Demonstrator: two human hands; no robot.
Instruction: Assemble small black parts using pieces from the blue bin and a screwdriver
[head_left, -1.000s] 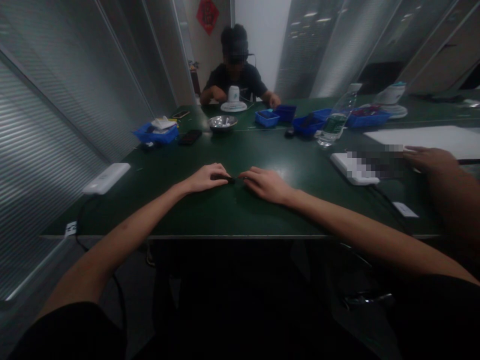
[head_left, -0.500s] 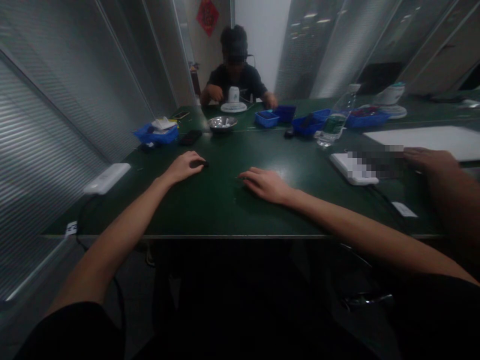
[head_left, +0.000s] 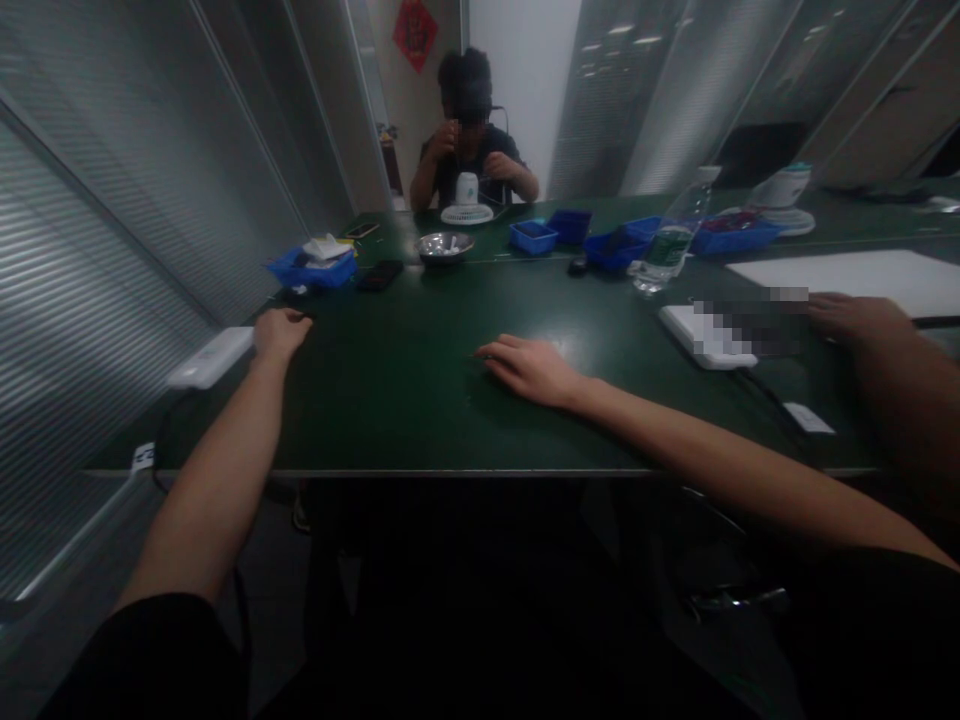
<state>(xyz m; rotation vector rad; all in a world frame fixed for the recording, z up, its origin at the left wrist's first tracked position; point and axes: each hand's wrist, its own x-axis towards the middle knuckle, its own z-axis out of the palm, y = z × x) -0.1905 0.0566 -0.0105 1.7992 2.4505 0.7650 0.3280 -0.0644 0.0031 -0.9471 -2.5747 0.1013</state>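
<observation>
My left hand (head_left: 281,332) is at the left side of the green table (head_left: 390,400), beside a white power box (head_left: 214,358). Its fingers close round a small dark object, of which only a little shows at the fingertips. Resting on the middle of the table, my right hand (head_left: 531,370) has its thumb and fingers drawn together. Something thin and tiny sticks out at those fingertips, too small to name.
Beyond my left hand are a blue tray (head_left: 315,268), a black phone (head_left: 382,275) and a metal bowl (head_left: 445,248). A plastic bottle (head_left: 667,245) stands right of centre, near more blue trays. Another person's arm (head_left: 885,330) reaches in at right; a person (head_left: 472,140) sits opposite.
My left hand has moved left across the table with the small dark object, to beside the white box. My right hand stays put. The person opposite has raised both hands.
</observation>
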